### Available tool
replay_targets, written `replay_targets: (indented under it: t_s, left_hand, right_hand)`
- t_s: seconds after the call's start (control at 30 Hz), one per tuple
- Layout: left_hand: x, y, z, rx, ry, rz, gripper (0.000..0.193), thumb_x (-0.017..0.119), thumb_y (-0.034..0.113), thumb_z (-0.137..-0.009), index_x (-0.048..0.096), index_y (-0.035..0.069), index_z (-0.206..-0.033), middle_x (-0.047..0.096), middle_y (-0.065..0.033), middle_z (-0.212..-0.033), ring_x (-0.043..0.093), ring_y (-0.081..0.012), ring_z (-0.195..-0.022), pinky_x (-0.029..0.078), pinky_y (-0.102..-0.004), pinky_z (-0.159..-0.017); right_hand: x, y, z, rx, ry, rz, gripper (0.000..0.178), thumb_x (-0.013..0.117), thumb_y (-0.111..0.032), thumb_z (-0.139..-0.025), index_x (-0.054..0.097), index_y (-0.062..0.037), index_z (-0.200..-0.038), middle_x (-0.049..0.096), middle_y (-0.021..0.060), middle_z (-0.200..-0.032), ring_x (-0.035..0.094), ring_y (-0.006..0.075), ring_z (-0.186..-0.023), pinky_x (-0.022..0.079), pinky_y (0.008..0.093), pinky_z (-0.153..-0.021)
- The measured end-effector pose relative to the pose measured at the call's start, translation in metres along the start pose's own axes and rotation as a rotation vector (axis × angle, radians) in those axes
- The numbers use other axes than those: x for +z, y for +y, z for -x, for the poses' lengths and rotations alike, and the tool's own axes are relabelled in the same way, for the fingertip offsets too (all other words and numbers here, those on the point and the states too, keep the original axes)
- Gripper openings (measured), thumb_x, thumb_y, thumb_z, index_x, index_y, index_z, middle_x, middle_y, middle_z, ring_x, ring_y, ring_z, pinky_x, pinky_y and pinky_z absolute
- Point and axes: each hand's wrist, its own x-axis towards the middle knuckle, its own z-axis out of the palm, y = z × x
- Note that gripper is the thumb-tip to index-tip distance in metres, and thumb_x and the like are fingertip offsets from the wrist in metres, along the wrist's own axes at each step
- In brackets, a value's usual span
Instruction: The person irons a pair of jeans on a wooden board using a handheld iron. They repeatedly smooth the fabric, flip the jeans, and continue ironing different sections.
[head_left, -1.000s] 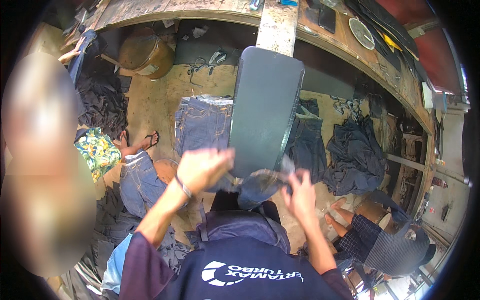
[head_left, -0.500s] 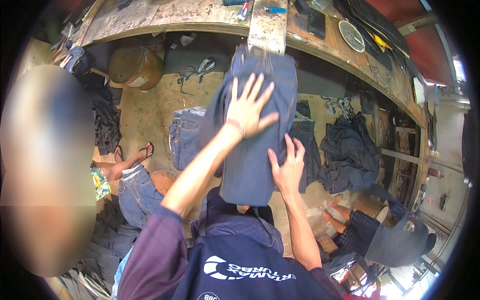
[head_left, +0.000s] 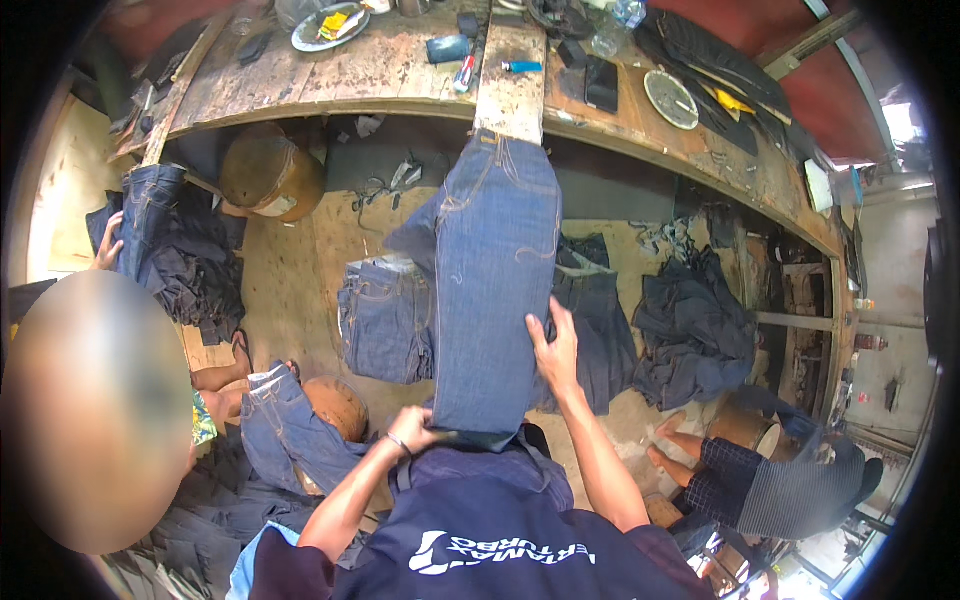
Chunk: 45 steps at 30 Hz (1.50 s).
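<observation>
A pair of dark blue jeans lies lengthwise in front of me over a narrow board, waistband at the far end and hem close to my body. My left hand is closed on the near left corner, by the hem. Along the right edge, my right hand rests with thumb and fingers apart, touching the cloth without gripping it. Part of the jeans droops off the board's left side. A loose pale thread shows on the upper leg.
Folded jeans lie on the floor at left, dark garments at right. A wooden bench spans the back, bearing a phone, a lighter and a plate. People sit on both sides; one hand holds jeans.
My left hand has come from the middle of the jeans back to the near hem and closed there. The jeans lie flatter, their waistband now visible. My right hand stays at the right edge.
</observation>
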Motion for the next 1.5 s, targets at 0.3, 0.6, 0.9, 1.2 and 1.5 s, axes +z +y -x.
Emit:
replay_targets:
  t_s: [0.3,0.6,0.9,1.2,1.5]
  left_hand:
    - [-0.085,0.145,-0.105,0.480,1.205,-0.623,0.078,0.063,0.048,-0.105,0.051,-0.005,-0.161,0.036,-0.0323,-0.174,0.029,-0.0485,-0.165,0.017,-0.0687,-0.133]
    - [-0.091,0.326,-0.177,0.920,0.315,-0.429,0.046,0.066,0.041,-0.105,0.072,0.011,-0.140,0.056,-0.0237,-0.159,0.043,-0.0442,-0.158,0.021,-0.0679,-0.133]
    - [-0.196,0.275,-0.156,0.359,0.402,-0.852,0.089,0.070,0.072,-0.095,0.063,-0.002,-0.144,0.058,-0.0209,-0.153,0.051,-0.0353,-0.147,0.036,-0.0571,-0.124]
    - [-0.191,0.294,-0.170,0.748,0.709,-1.011,0.105,0.078,0.078,-0.085,0.059,0.000,-0.151,0.061,-0.0224,-0.154,0.057,-0.0368,-0.145,0.030,-0.0649,-0.126]
    - [-0.230,0.380,-0.163,0.125,-0.079,-1.052,0.096,0.078,0.081,-0.080,0.078,0.003,-0.137,0.077,-0.0209,-0.137,0.073,-0.0426,-0.127,0.053,-0.0548,-0.111]
  right_hand:
    - [0.004,0.019,0.015,0.112,-0.042,-0.007,0.062,0.062,-0.049,-0.113,0.068,0.0093,-0.133,0.070,0.0249,-0.130,0.068,0.0380,-0.124,0.050,0.0432,-0.109]
    - [-0.037,0.024,0.052,0.409,0.260,-0.186,0.059,0.060,-0.052,-0.113,0.073,0.0013,-0.137,0.070,0.0213,-0.134,0.066,0.0331,-0.128,0.050,0.0436,-0.111]
    - [0.003,-0.037,-0.037,0.101,0.194,0.070,0.080,0.083,-0.058,-0.094,0.065,0.0013,-0.144,0.063,0.0220,-0.143,0.063,0.0410,-0.134,0.051,0.0497,-0.113]
    - [0.014,-0.023,-0.039,0.047,0.201,0.115,0.079,0.079,-0.061,-0.096,0.067,0.0037,-0.140,0.065,0.0219,-0.138,0.067,0.0422,-0.128,0.055,0.0510,-0.106]
    - [0.018,-0.021,-0.038,-0.147,0.352,0.265,0.060,0.084,-0.046,-0.096,0.067,-0.0017,-0.132,0.067,0.0183,-0.130,0.068,0.0414,-0.119,0.057,0.0500,-0.100]
